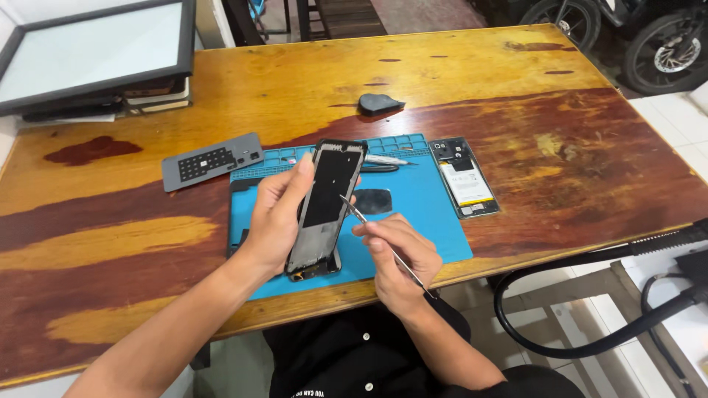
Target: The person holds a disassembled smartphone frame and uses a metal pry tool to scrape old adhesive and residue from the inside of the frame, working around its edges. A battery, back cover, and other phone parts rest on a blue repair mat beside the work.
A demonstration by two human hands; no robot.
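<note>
My left hand [276, 217] holds a phone screen assembly [326, 206], its dark back side up, tilted over the blue work mat [420, 203]. My right hand [398, 254] grips a thin metal pry tool [369, 228] like a pen. Its tip touches the right edge of the screen assembly. An opened phone body [464, 177] with its battery showing lies at the mat's right edge, partly on the wooden table [516, 96].
A grey screw-tray pad [212, 161] lies left of the mat. A dark pick-shaped tool [378, 103] sits farther back. Tweezers [387, 160] rest at the mat's top. A framed panel [96, 55] stands on books at the back left. Black hoses [590, 343] hang off the right.
</note>
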